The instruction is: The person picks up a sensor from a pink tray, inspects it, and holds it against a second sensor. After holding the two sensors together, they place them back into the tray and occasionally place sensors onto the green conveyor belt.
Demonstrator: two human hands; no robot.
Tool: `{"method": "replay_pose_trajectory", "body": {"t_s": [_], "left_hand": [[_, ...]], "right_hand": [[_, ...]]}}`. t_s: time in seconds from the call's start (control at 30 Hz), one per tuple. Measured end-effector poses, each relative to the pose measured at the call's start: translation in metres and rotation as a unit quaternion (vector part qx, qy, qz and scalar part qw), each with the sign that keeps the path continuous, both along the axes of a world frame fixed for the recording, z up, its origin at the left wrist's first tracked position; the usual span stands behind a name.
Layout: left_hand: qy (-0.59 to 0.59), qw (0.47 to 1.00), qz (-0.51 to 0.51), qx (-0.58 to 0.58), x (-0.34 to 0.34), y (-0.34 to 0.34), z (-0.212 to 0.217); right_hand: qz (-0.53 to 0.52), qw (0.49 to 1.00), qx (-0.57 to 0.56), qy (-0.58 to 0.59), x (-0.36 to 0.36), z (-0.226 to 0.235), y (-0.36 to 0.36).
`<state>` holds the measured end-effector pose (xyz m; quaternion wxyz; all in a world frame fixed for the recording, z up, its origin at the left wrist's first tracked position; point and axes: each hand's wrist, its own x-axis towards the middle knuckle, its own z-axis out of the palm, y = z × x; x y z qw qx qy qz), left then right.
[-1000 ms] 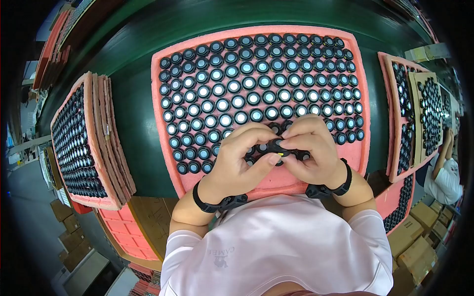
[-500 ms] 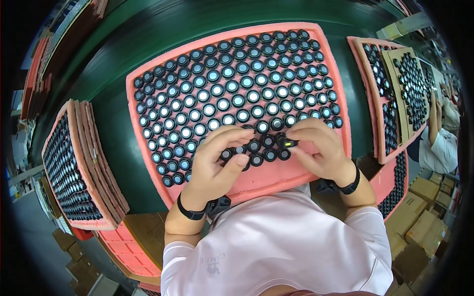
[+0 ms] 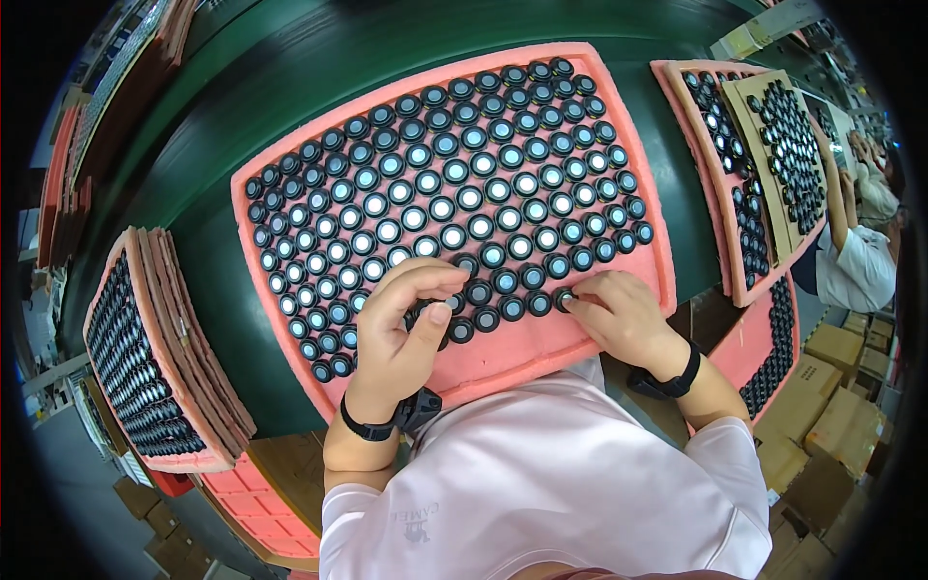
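Observation:
Many small round black parts with pale discs on top stand in close rows on a pink foam tray [image 3: 541, 353] in front of me. My right hand [image 3: 623, 324] pinches one round black part [image 3: 565, 299] at the right end of the nearest row, where it sits disc up. My left hand [image 3: 401, 324] hovers over the front rows with its fingers curled and its thumb apart from them. Nothing shows gripped in it. Several parts beneath it are partly hidden, such as a round part [image 3: 461, 330] beside the thumb.
The tray rests on a green work surface [image 3: 208, 246]. At left stands a stack of pink foam trays [image 3: 184, 338] with black parts on top. To the right, another foam tray [image 3: 730, 237] carries a cardboard sheet [image 3: 773, 193] of parts. Beyond are cartons [image 3: 841, 435] and a person [image 3: 855, 266].
The tilted black part in my right hand has come down flat at the nearest row's right end. My left hand stays over the front rows. The view has shifted slightly.

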<state>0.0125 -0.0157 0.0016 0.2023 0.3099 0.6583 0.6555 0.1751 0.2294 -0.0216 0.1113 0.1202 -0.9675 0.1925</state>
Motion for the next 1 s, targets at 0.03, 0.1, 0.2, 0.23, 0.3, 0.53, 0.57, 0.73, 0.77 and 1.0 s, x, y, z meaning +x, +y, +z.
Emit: {"method": "replay_pose_trajectory", "body": {"t_s": [0.03, 0.1, 0.2, 0.23, 0.3, 0.53, 0.57, 0.73, 0.77, 1.0], "left_hand": [[0.003, 1.000, -0.001, -0.001, 0.000, 0.000, 0.000], [0.008, 1.000, -0.002, -0.002, -0.001, 0.000, 0.000], [0.004, 1.000, -0.003, -0.003, -0.001, 0.001, 0.000], [0.001, 1.000, -0.002, -0.003, -0.001, 0.001, 0.000], [-0.001, 1.000, -0.003, -0.005, -0.001, 0.002, 0.001], [-0.011, 1.000, -0.012, -0.005, 0.003, 0.006, 0.005], [-0.016, 1.000, -0.005, -0.001, 0.004, 0.006, 0.005], [-0.016, 1.000, 0.012, 0.000, 0.006, 0.006, 0.006], [-0.013, 1.000, 0.019, -0.008, 0.006, 0.007, 0.006], [-0.008, 1.000, 0.010, -0.006, 0.005, 0.011, 0.008]], "right_hand": [[-0.004, 1.000, -0.003, 0.002, -0.002, -0.001, 0.000], [-0.010, 1.000, -0.011, 0.007, -0.006, -0.003, 0.001], [-0.013, 1.000, -0.019, 0.002, -0.007, -0.004, 0.003], [-0.013, 1.000, -0.022, -0.001, -0.006, -0.004, 0.003], [-0.020, 0.999, -0.039, 0.000, -0.006, -0.003, 0.004], [-0.071, 0.997, -0.035, 0.003, -0.003, 0.023, 0.034], [-0.095, 0.995, -0.033, 0.014, -0.003, 0.030, 0.043], [-0.208, 0.973, -0.002, 0.098, 0.001, 0.045, 0.109], [-0.239, 0.966, -0.001, 0.100, 0.005, 0.046, 0.128], [-0.462, 0.883, -0.057, 0.055, 0.044, 0.039, 0.276]]}}
